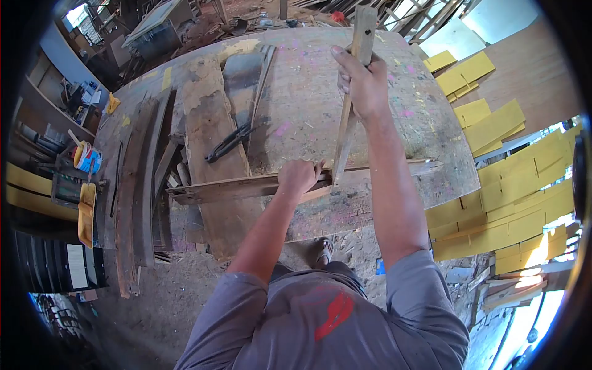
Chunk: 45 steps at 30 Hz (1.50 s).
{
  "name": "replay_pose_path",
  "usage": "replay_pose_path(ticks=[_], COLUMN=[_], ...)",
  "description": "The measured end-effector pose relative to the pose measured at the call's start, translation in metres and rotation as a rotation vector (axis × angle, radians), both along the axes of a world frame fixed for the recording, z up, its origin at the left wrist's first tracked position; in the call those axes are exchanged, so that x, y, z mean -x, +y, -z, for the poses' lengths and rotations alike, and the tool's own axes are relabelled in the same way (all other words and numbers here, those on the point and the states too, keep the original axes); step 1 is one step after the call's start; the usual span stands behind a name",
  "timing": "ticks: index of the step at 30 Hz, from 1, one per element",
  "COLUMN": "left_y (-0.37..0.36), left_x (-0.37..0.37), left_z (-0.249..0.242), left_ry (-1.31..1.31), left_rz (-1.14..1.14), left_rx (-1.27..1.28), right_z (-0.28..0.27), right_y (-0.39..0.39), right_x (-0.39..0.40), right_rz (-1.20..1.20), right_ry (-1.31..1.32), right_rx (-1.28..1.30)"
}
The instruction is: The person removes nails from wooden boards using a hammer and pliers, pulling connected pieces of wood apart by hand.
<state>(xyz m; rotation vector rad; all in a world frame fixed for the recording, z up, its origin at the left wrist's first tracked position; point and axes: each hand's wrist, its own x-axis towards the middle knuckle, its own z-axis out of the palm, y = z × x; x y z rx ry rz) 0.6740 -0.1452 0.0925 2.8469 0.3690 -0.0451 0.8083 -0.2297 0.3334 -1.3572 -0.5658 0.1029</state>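
Note:
My right hand [367, 86] is raised over the table, closed around a wooden stick [364, 34]. The stick stands upright, with a dark hole near its top. Its lower end comes down at a long wooden strip [231, 190] lying across the near side of the table. My left hand [298, 176] is closed on that strip, just left of the stick's lower end; its fingers partly hide the wood. Beyond the strip, a black long-handled tool like pincers [228, 145] rests on a wide worn board [209, 117].
The paint-spotted worktable [425, 142] carries several long planks [134, 185] on its left. A paint bucket [87, 157] and a yellow tray [87, 213] are at the left edge. Yellow-painted panels [512, 209] stand along the right. Scrap wood [240, 18] lies beyond the table.

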Motion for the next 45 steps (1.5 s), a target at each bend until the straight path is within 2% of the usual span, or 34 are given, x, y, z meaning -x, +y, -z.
replay_pose_path(ticks=[9,11,14,18,20,24,35,42,45], left_y=[0.007,0.01,0.019,0.027,0.029,0.035,0.038,0.029,0.026], left_x=[-0.003,-0.002,0.005,-0.011,-0.015,-0.023,-0.027,-0.016,-0.013], left_z=[-0.005,-0.009,-0.018,-0.012,-0.009,-0.007,-0.006,-0.015,-0.014], left_ry=[0.071,0.065,0.004,0.036,0.099,0.162,0.228,0.09,0.062], left_rz=[-0.024,0.0,0.174,0.14,0.143,0.142,0.14,0.091,0.099], left_rx=[0.13,0.143,0.068,0.118,0.132,0.173,0.201,0.161,0.141], right_z=[0.0,0.006,0.039,0.086,0.097,0.1,0.077,0.04,0.046], right_y=[-0.008,-0.019,-0.043,-0.093,-0.106,-0.09,-0.085,-0.096,-0.113], right_x=[-0.011,-0.048,-0.13,-0.186,-0.195,-0.198,-0.167,-0.11,-0.112], right_rz=[0.031,0.094,0.178,0.409,0.325,0.251,0.291,0.315,0.328], right_ry=[0.079,0.156,0.32,0.507,0.506,0.489,0.408,0.34,0.349], right_rx=[-0.09,-0.098,-0.133,-0.278,-0.281,-0.248,-0.283,-0.359,-0.338])
